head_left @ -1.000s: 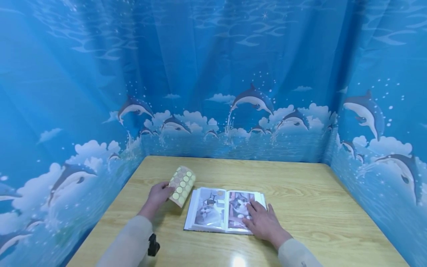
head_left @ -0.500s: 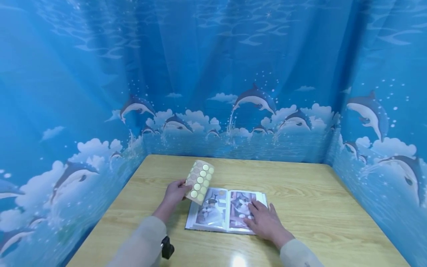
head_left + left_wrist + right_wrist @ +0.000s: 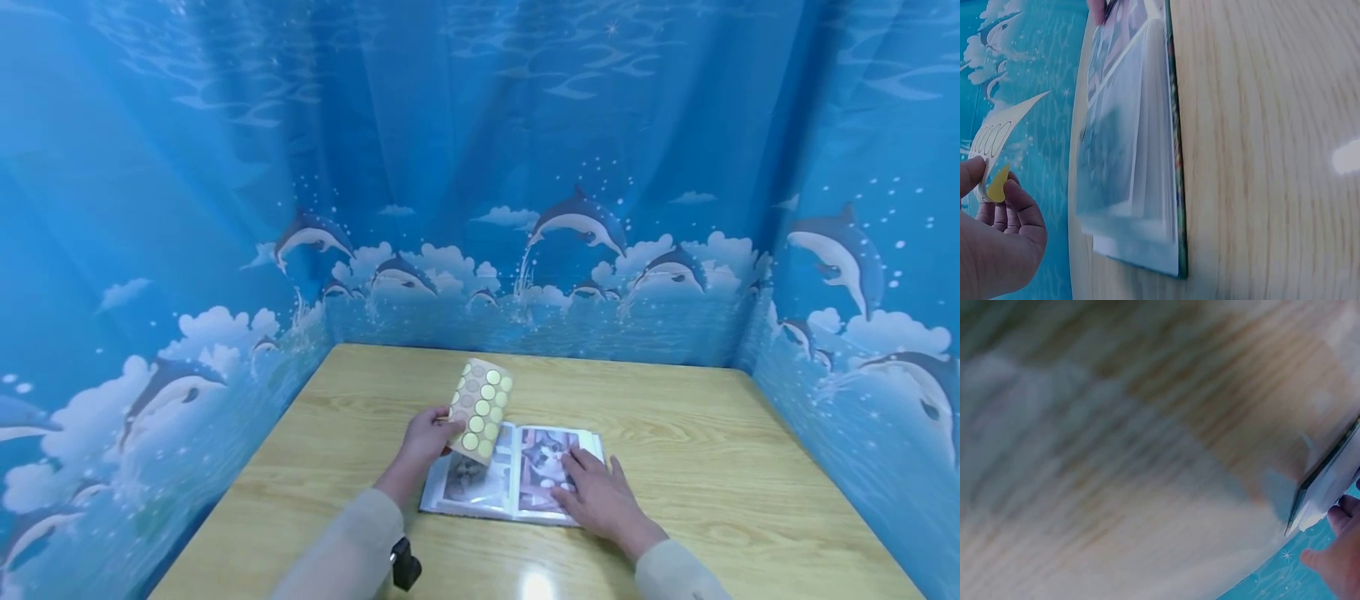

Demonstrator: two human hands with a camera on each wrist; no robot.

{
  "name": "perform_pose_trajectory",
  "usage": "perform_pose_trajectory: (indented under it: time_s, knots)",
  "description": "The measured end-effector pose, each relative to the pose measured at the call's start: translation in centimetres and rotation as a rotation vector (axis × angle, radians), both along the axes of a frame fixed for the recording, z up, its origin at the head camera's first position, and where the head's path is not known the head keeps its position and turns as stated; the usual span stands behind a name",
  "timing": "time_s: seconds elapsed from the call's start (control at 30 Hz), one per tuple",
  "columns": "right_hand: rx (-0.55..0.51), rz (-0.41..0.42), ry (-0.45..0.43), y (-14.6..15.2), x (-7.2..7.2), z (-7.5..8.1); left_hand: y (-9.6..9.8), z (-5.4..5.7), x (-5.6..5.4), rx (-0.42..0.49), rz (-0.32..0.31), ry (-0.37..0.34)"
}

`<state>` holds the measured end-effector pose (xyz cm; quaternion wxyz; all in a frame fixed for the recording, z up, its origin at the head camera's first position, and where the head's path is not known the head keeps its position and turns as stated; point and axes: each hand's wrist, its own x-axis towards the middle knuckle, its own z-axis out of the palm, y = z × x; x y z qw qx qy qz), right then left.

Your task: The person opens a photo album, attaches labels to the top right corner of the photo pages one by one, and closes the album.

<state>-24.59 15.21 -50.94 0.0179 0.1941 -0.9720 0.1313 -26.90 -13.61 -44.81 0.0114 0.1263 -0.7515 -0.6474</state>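
On the wood-grain counter (image 3: 697, 450), head view: photo album (image 3: 515, 487) lies spread flat, cat photo (image 3: 540, 471) on its right page, another photo (image 3: 472, 485) on the left. Left hand (image 3: 427, 435) holds up a dotted sheet (image 3: 483, 410), grip clamped on its near left edge; sheet is tilted, rows of yellow-green circles facing up, covering part of the left page from this angle. Right hand (image 3: 602, 498) rests on the right page, fingers extended and a bit apart, pinching nothing. Black device (image 3: 406, 564) at the left sleeve (image 3: 348, 546); dolphin-print curtain (image 3: 450, 167) around the counter. Left wrist view: thumb and fingers pinch the curved sheet, yellow flap (image 3: 997, 185) showing near the fingers; album beside, clear page sleeves (image 3: 1129, 137) fanned, patterned cover edge (image 3: 1179, 144). Right wrist view: mostly blurred counter; right hand at the album's edge, far right, finger detail partly cut off.
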Motion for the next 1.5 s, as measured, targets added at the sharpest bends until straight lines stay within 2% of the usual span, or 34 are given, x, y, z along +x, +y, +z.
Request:
perform_pose_trajectory:
  time_s: [0.37, 0.63, 0.8, 1.07, 1.2, 1.33, 1.5]
  knots:
    - [-0.027, -0.005, 0.028, -0.3, -0.4, 1.1, 2.6, 0.1, 0.5, 0.065, -0.048, 0.016]
    - [-0.064, 0.009, 0.081, -1.1, -0.9, 1.9, 4.1, -0.6, 0.6, 0.129, -0.100, 0.022]
    - [-0.090, -0.011, 0.095, -1.8, -1.2, 2.8, 4.7, -0.9, 0.6, 0.136, -0.094, 0.032]
    - [-0.143, 0.018, 0.275, -2.9, -1.4, 3.7, 5.4, -1.3, 0.6, 0.181, -0.085, 0.039]
    - [-0.168, -0.034, 0.338, -3.5, -1.4, 4.1, 5.6, -1.4, 0.6, 0.185, -0.074, 0.042]
    - [-0.178, -0.074, 0.363, -4.0, -1.3, 4.6, 5.7, -1.4, 0.7, 0.182, -0.065, 0.042]
    - [-0.177, 0.007, 0.454, -4.3, -1.4, 4.5, 6.0, -1.5, 0.8, 0.175, -0.070, 0.040]
